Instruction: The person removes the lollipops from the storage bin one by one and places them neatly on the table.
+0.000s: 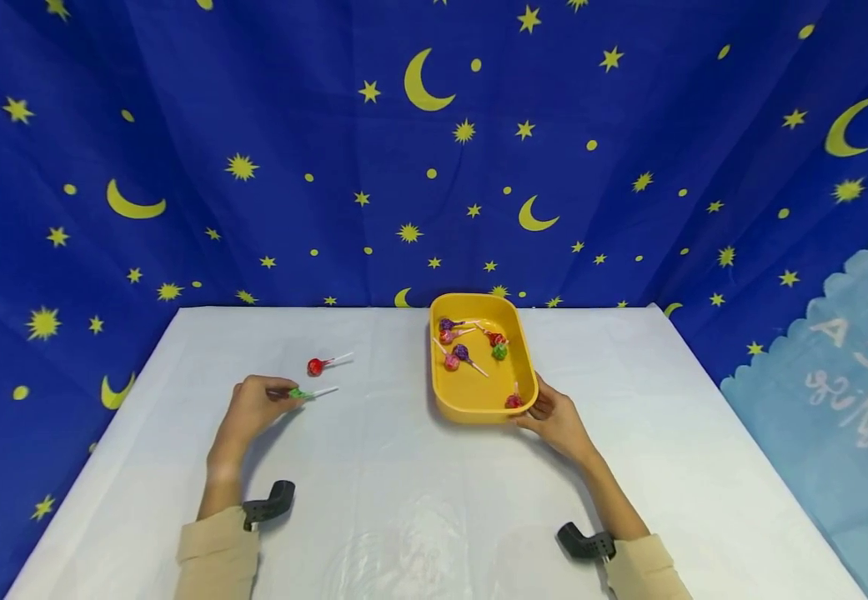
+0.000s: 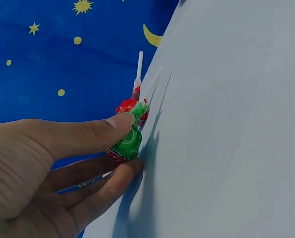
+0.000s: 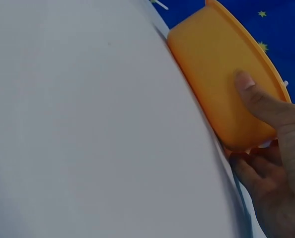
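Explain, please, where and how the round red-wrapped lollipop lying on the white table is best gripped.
I would pinch the round head of the red-wrapped lollipop from the left: it is thicker than the thin white stick, which points right. The left hand, holding a green-wrapped lollipop, is on that side.

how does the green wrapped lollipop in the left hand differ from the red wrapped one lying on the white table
Wrapper: the green wrapped lollipop is mainly green, the red wrapped lollipop mainly red. State: the green one is pinched by the left hand, while the red one lies on the white table, unheld. Both have white sticks, pointing rightward in the head view.
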`<action>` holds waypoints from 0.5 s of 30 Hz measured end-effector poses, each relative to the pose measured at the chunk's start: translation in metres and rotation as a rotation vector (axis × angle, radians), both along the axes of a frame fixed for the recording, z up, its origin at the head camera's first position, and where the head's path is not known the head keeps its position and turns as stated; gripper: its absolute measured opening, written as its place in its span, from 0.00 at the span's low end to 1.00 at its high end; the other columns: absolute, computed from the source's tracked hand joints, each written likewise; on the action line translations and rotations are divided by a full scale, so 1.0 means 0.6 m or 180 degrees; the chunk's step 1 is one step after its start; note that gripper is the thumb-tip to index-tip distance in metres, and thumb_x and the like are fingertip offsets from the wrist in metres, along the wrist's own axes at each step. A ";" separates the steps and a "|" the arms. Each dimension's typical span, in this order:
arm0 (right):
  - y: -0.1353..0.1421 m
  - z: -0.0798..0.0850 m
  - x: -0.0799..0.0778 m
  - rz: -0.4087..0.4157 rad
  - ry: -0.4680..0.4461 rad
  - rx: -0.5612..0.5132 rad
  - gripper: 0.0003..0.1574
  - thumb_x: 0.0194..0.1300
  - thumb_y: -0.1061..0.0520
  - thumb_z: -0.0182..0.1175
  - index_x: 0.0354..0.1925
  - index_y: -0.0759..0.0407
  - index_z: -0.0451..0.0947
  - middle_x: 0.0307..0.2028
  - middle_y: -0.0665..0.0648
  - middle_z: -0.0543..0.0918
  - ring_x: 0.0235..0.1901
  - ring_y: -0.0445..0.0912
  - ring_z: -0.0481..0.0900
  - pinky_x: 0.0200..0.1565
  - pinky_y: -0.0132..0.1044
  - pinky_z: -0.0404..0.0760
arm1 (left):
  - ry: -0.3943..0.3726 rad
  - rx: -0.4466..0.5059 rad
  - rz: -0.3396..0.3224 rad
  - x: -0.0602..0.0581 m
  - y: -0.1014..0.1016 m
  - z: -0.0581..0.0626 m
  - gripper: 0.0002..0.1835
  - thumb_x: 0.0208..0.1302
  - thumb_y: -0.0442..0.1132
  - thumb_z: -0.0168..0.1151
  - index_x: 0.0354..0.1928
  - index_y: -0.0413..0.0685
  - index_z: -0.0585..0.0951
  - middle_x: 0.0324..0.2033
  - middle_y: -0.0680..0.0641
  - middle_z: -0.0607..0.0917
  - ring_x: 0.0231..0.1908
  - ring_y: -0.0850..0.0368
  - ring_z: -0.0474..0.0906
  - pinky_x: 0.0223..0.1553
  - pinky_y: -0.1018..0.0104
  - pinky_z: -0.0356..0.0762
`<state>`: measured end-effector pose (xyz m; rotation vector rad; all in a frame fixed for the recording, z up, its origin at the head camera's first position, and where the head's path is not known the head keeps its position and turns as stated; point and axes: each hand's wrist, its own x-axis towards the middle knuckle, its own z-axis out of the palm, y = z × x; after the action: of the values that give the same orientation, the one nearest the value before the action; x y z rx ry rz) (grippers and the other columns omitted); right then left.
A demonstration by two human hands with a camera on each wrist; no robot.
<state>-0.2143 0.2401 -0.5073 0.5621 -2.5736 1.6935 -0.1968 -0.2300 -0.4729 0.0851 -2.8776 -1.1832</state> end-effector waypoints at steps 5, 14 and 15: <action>-0.006 0.005 0.003 -0.0101 -0.0086 -0.0068 0.55 0.51 0.69 0.72 0.71 0.75 0.54 0.58 0.77 0.74 0.57 0.65 0.75 0.53 0.42 0.78 | 0.0001 0.0031 -0.0006 -0.002 0.005 0.002 0.15 0.54 0.33 0.71 0.44 0.32 0.85 0.38 0.35 0.87 0.39 0.44 0.83 0.43 0.50 0.79; -0.004 -0.013 -0.006 -0.0290 -0.0017 -0.0068 0.56 0.48 0.66 0.75 0.69 0.75 0.56 0.58 0.77 0.74 0.57 0.65 0.76 0.50 0.34 0.80 | 0.0025 0.0009 0.0002 0.001 0.011 0.006 0.15 0.55 0.33 0.71 0.44 0.33 0.85 0.38 0.36 0.87 0.37 0.46 0.83 0.40 0.54 0.79; -0.004 -0.012 -0.006 -0.0303 -0.0044 -0.0073 0.56 0.48 0.65 0.75 0.69 0.75 0.56 0.57 0.77 0.75 0.56 0.65 0.77 0.49 0.34 0.80 | 0.0015 0.0006 0.0001 0.000 0.012 0.006 0.15 0.55 0.33 0.71 0.44 0.33 0.85 0.38 0.36 0.88 0.38 0.46 0.83 0.40 0.54 0.79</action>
<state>-0.2177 0.2375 -0.5146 0.4212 -2.5424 1.7003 -0.1965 -0.2229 -0.4695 0.0827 -2.8723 -1.1846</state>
